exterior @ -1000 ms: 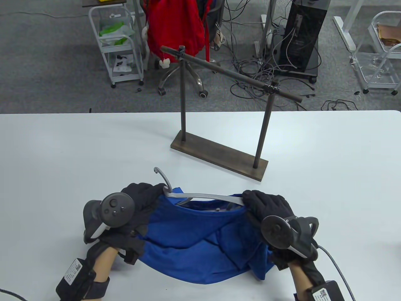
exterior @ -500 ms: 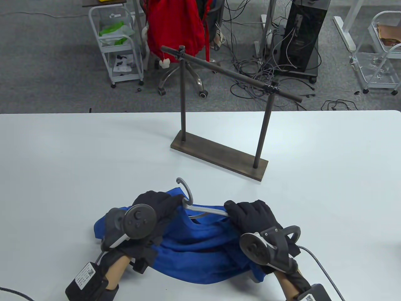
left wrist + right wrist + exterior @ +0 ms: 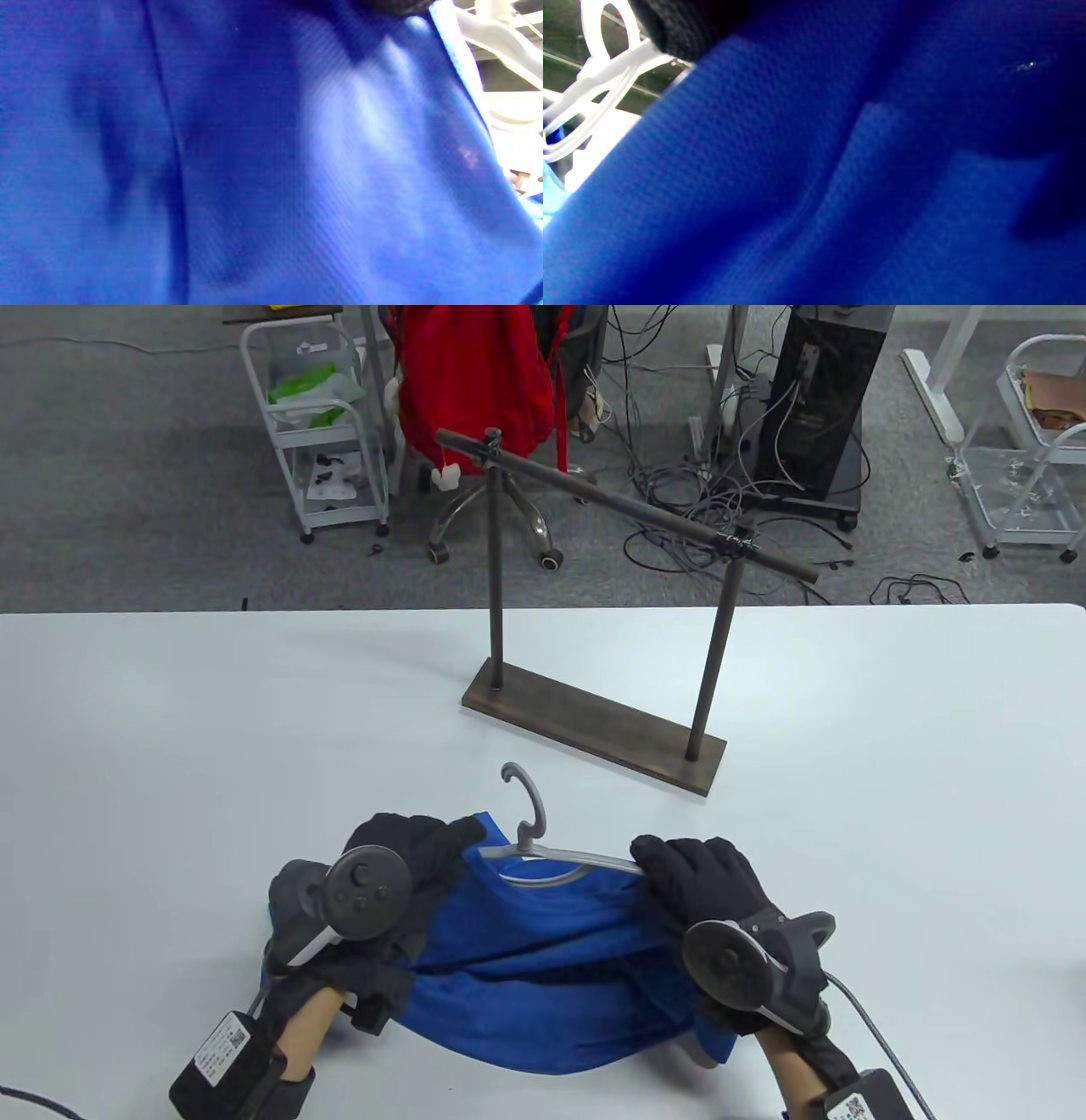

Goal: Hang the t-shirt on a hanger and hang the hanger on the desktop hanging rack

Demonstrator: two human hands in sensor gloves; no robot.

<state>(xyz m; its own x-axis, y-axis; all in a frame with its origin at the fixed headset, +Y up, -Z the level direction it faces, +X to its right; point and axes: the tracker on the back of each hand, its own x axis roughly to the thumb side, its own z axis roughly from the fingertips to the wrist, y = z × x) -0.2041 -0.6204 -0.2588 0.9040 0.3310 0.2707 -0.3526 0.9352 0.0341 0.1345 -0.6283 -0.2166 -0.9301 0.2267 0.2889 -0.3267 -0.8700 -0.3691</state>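
The person is partway through dressing the hanger (image 3: 551,861); the shirt (image 3: 551,967) is not yet sitting properly on it. The left hand (image 3: 407,848) is pinching the blue fabric at the neck edge, just beside the hanger's left end, and the right hand (image 3: 696,878) is curling its fingers over the hanger's right arm together with the cloth there. The hook (image 3: 524,797) is sticking up out of the neck opening, and the bare middle of the hanger is showing above the collar, so the shoulders appear only half covered. The rest of the shirt is lying bunched on the table (image 3: 170,729) between the two wrists. The rack (image 3: 611,645) is standing well apart, farther back, with its bar bare. Judging by this, settling the shoulders, lifting and hooking onto the bar are all remaining.
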